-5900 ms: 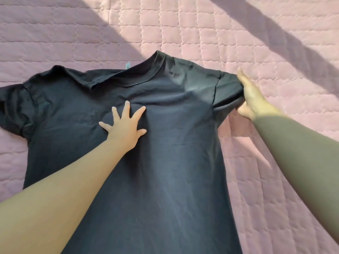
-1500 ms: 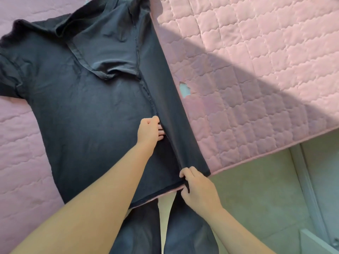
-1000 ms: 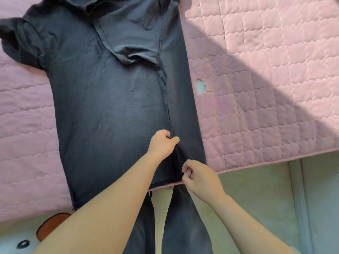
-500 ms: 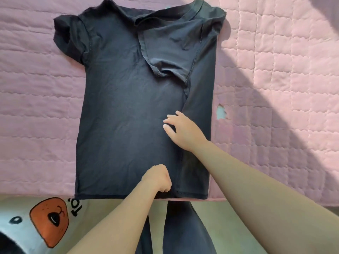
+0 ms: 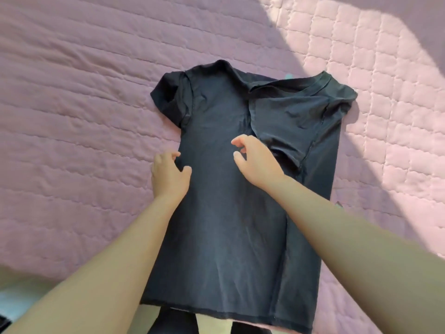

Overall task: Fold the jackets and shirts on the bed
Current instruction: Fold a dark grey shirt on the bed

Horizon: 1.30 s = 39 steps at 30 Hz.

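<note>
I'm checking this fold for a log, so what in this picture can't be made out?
Head view:
- Whether the left hand has a grip on the shirt edge: its curled fingers hide the contact.
- The shirt hem's right corner: cut off by the bottom edge.
- The teal spot on the quilt: too small to identify.
- The pale patch at bottom left: blurred, cut by the frame.

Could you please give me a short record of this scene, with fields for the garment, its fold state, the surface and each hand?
garment: dark T-shirt, lying flat, collar away from the person
fold state: side by the right hand folded in over the body, folded sleeve lying on top; other sleeve spread out, not yet folded
surface: pink quilted bedspread
left hand: at the shirt's unfolded edge, fingers loosely curled, gripping nothing
right hand: over the shirt's middle, fingers loosely curled, contact unclear
</note>
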{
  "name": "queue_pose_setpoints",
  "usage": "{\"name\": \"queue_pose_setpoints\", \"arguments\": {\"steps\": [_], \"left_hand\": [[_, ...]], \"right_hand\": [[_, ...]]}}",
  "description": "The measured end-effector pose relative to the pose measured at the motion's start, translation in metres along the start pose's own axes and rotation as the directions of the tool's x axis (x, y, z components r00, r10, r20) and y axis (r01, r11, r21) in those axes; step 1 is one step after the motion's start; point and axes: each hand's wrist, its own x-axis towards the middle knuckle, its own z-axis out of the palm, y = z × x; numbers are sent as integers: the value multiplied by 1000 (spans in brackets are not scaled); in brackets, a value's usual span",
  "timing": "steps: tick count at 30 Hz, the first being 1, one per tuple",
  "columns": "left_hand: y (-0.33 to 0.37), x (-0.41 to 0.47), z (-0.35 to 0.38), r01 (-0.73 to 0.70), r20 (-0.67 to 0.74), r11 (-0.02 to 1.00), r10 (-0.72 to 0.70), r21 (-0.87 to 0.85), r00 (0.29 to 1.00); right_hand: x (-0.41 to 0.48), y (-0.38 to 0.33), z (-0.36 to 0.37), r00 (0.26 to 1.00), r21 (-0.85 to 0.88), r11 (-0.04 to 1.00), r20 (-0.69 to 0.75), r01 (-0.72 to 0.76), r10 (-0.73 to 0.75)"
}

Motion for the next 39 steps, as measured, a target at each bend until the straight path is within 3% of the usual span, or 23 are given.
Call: {"name": "queue_pose_setpoints", "arguments": {"steps": [4,7,9,13,17,20,23,25,27,29,31,32,33,35,37,39], "left_hand": [[-22,49,-18,59,86,979,-43,-193,995],[-27,81,-23,162,162,881,-98,-444,982],[-23,102,-30,92,139,839,-19,-537,990],[2,157,-53,-103,96,828,185,-551,978],[21,188,-59,-81,310,889,241,-451,919],[16,189,-66,-84,369,930,224,-359,902],[-9,183,-80,-127,276,938,222,-323,935],[-26,176,-88,-87,279,913,211,-398,937],[-36,168,-99,-20,313,885,186,-465,931],[-45,166,-105,-5,273,879,153,-477,950],[-49,168,-107,-1,161,877,90,-480,983],[-51,170,-108,18,118,869,47,-495,992],[-52,171,-108,38,96,855,14,-518,995],[-53,171,-106,53,120,833,16,-551,993],[-49,168,-104,84,186,773,45,-629,981],[-44,161,-105,137,269,683,90,-718,959]], "right_hand": [[46,-49,21,998,60,996,-37,59,-57],[76,-79,39,994,89,991,-50,104,-100],[98,-90,45,988,127,985,-113,118,-104],[158,-99,33,968,92,981,-206,169,-147],[201,-110,23,990,-9,991,-55,132,-132],[209,-123,21,966,-171,965,200,198,-163],[204,-132,19,899,-497,814,434,299,-64],[202,-130,16,888,-633,703,461,324,6],[203,-130,13,934,-679,674,352,293,-51],[206,-134,14,982,-585,796,7,157,-189],[207,-139,14,928,-365,931,-349,-5,-132],[208,-141,16,914,-299,953,-398,-51,-76],[208,-142,19,929,-263,963,-366,-53,-48],[203,-147,26,983,-196,978,-153,71,-102],[194,-156,37,980,-124,972,36,201,-198],[187,-166,49,970,-102,972,144,213,-198]]}}
